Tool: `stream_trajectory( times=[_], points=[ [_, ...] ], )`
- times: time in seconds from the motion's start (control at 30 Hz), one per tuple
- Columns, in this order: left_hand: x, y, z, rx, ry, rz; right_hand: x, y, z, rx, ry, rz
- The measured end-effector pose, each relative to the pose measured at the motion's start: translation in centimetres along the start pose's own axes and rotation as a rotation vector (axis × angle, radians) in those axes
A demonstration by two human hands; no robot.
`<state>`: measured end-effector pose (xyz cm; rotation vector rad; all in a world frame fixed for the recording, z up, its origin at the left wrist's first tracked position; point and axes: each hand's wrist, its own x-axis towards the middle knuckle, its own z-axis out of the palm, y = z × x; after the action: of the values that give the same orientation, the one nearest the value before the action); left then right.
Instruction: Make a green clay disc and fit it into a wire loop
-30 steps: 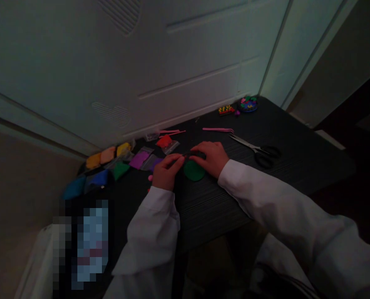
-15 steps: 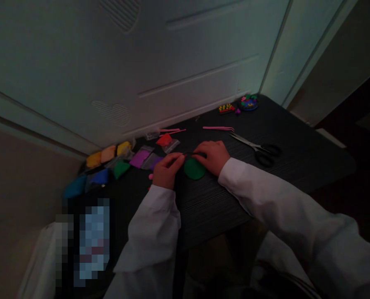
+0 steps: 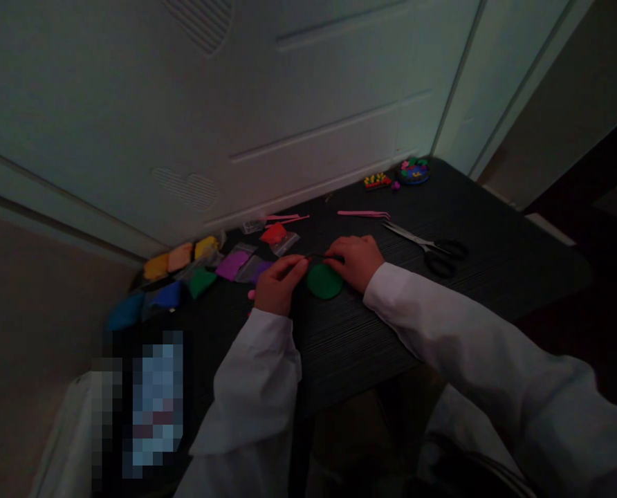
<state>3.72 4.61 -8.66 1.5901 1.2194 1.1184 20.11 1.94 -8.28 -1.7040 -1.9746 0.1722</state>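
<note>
Between my two hands stretches a thin dark strand (image 3: 316, 255), slightly bowed; its material is too dim to make out. My left hand (image 3: 277, 282) pinches one end between thumb and fingertips. The other end is in the closed fingers of my right hand (image 3: 357, 261). Just below the strand, a flat green disc (image 3: 324, 281) lies on the dark table, its top edge close to the strand. Small pink (image 3: 251, 294) and red bits lie by my left hand, partly covered by it.
Bags of coloured clay (image 3: 234, 263) lie along the table's left and back. Black-handled scissors (image 3: 433, 249) rest open at the right. Pink tools (image 3: 363, 214) lie near the wall. Small colourful models (image 3: 413, 171) stand at the back right corner. A blurred-out bright object (image 3: 158, 404) is at lower left.
My right hand has shifted very slightly to the right, and a little more of the dark strand shows between the hands. The green disc stays in place.
</note>
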Motion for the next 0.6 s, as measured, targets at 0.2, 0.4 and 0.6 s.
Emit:
stream_trajectory(
  times=[0.2, 0.4, 0.6],
  points=[
    [-0.04, 0.14, -0.03, 0.041, 0.008, -0.010, -0.07, 0.09, 0.04, -0.010, -0.023, 0.013],
    [-0.08, 0.26, 0.03, 0.044, 0.015, -0.018, -0.06, 0.15, 0.02, -0.032, -0.053, 0.020],
    [-0.04, 0.17, -0.09, 0.013, 0.001, -0.025, -0.17, 0.06, -0.03, 0.008, 0.008, -0.002]
  ],
)
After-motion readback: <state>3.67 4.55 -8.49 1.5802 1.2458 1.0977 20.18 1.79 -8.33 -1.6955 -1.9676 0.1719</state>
